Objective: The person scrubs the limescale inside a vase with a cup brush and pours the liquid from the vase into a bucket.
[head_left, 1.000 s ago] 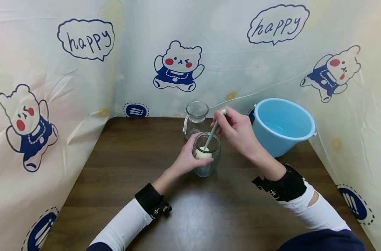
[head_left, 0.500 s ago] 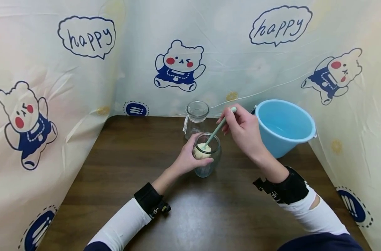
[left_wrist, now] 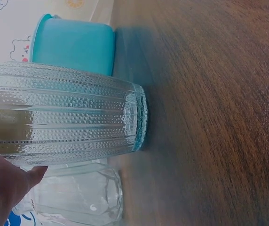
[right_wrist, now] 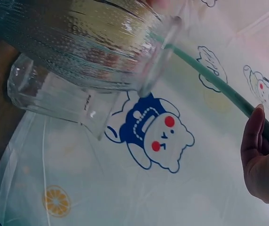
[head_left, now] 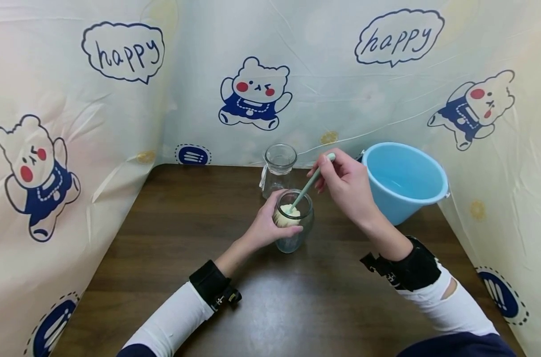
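Observation:
My left hand (head_left: pixel 268 223) grips a ribbed clear glass jar (head_left: pixel 291 243) near its mouth, thumb in front. The jar's base is close over the tabletop in the left wrist view. Inside the jar's upper part sits the cream sponge head of a bottle brush (head_left: pixel 312 181), with its pale green handle slanting out to the upper right. My right hand (head_left: pixel 347 186) pinches that handle near its top end. In the right wrist view the handle (right_wrist: pixel 219 84) runs from the jar's mouth to the fingers. Through the ribbed glass (left_wrist: pixel 87 113), the sponge head is blurred.
A second clear glass jar (head_left: pixel 277 181), with a narrow neck and a white tag, stands just behind. A light blue bucket (head_left: pixel 397 210) stands at the back right of the brown wooden table (head_left: pixel 181 213). A printed curtain (head_left: pixel 190 89) closes off the back and sides.
My right hand has moved slightly right, tilting the brush handle further over and shifting the sponge head within the jar. The left hand and the jar have hardly moved.

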Tool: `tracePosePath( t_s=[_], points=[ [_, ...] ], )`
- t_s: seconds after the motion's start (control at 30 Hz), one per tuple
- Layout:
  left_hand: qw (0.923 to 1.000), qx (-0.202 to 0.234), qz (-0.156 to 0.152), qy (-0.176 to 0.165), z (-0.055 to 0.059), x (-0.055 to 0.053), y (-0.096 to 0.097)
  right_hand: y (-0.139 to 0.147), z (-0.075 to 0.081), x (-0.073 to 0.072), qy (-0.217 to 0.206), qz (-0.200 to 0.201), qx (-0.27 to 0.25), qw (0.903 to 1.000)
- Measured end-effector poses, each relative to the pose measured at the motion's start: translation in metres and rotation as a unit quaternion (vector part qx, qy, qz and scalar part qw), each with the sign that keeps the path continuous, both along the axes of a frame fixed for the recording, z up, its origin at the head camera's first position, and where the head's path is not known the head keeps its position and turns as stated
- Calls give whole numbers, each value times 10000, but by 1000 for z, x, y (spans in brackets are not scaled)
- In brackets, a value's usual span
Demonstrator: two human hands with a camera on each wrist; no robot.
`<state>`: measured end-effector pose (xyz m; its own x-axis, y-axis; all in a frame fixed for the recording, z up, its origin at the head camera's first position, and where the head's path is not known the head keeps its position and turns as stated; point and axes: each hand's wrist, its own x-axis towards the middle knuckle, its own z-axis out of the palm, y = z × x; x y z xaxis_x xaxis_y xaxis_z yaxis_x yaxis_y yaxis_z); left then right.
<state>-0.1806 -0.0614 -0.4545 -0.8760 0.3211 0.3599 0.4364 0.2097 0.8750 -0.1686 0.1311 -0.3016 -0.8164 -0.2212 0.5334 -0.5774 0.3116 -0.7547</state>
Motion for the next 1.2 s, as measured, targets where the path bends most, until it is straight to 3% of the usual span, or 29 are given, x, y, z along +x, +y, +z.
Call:
tracePosePath(
  t_s=[0.2,0.3,0.37,0.6,0.93,1.03,1.2],
  points=[
    [9999,91,-119,-63,23,14,-2,-15,-4,15,55,199,485,9986],
    [9998,89,-139,-129,24,15,-2,-18,-6,21,47,342,693,9970],
    [9998,115,-154,-110,23,14,-2,-17,-9,20,58,363,736,9966],
    [10000,49,-27,-54,-5,-2,-1,-6,-14,5,115,298,440,9985],
    [9996,-29,-96,-246,-9,-2,-2,-12,-36,4,-194,651,761,9948],
    [9997,-54,-74,-248,-7,-2,-2,-13,-31,4,-61,632,791,9948],
    [9998,-56,-20,-188,-7,-3,-1,-13,0,13,87,418,661,9969]
  ],
)
